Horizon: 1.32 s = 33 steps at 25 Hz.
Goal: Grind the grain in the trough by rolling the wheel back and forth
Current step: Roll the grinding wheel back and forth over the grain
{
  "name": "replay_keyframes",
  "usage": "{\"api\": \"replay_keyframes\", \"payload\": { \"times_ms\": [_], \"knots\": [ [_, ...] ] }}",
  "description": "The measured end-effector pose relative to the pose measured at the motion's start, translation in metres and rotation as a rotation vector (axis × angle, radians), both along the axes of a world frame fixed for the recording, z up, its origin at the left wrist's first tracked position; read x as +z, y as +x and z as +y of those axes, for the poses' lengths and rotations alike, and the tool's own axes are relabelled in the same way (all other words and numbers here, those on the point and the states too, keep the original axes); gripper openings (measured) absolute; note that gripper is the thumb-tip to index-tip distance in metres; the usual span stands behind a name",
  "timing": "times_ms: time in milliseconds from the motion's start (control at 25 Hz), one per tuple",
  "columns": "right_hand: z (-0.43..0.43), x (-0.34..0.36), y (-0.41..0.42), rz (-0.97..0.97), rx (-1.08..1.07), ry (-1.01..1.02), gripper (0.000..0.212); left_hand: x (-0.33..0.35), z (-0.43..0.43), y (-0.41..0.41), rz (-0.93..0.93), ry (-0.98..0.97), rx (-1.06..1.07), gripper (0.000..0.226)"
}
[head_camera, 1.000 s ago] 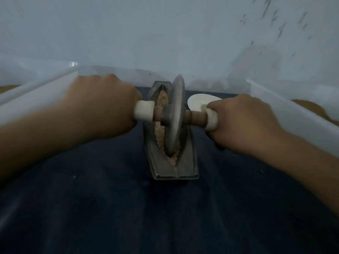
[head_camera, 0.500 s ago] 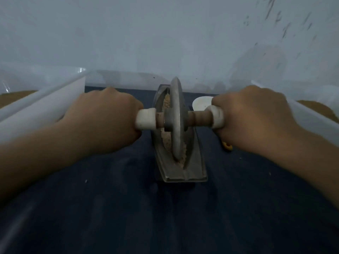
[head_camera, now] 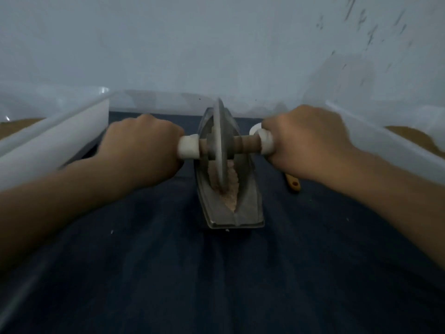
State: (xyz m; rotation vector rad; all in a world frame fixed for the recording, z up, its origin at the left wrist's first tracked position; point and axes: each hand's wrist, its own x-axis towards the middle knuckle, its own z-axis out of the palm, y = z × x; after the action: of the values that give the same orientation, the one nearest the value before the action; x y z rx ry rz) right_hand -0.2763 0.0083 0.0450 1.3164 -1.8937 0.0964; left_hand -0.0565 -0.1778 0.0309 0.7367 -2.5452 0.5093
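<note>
Your left hand [head_camera: 142, 150] and right hand [head_camera: 305, 141] each clenched an end of the axle [head_camera: 245, 144], which ran 9 to 3 o'clock. The wheel [head_camera: 221, 150] stood upright in the trough [head_camera: 248, 208], whose long axis pointed 6 to 12 on the dark cloth [head_camera: 216, 273], grain [head_camera: 231, 191] heaped toward its 6 o'clock end

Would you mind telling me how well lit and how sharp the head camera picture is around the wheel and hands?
Head view: dim, low-contrast light, no glare; the wheel and grain in the trough read fairly sharp; the left hand and right hand gripping the wheel are soft-edged with blur; the wall's dark marks smear into streaks.
</note>
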Motion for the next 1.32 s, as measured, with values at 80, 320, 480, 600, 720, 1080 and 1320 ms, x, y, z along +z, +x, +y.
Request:
{"api": "replay_keyframes", "payload": {
  "times_ms": [80, 320, 480, 600, 720, 1080, 1320],
  "knots": [
    [0.003, 0.0, 0.001, 0.071, 0.022, -0.05, 0.021, 0.001, 0.001, 0.008, 0.014, -0.048, -0.02, 0.014],
    [-0.067, 0.005, -0.015, -0.474, -0.22, 0.066, 0.008, 0.034, -0.018, -0.081, -0.088, 0.028, 0.21, 0.019],
    [-0.031, -0.001, -0.009, -0.38, -0.123, 0.175, 0.018, 0.032, -0.007, -0.051, -0.154, 0.009, 0.099, 0.016],
    [0.006, -0.006, 0.007, -0.034, -0.057, -0.006, 0.018, 0.01, 0.005, -0.008, -0.005, -0.104, -0.001, 0.007],
    [-0.022, -0.006, 0.001, -0.105, -0.154, 0.095, 0.018, 0.003, -0.011, -0.029, 0.004, -0.146, 0.043, 0.008],
    [-0.023, 0.007, 0.001, -0.183, -0.102, 0.178, 0.017, 0.014, -0.013, -0.029, -0.086, 0.148, -0.002, 0.008],
    [-0.046, -0.003, -0.007, -0.225, -0.174, 0.123, 0.013, 0.009, -0.019, -0.053, -0.023, 0.015, 0.092, 0.012]
  ]
}}
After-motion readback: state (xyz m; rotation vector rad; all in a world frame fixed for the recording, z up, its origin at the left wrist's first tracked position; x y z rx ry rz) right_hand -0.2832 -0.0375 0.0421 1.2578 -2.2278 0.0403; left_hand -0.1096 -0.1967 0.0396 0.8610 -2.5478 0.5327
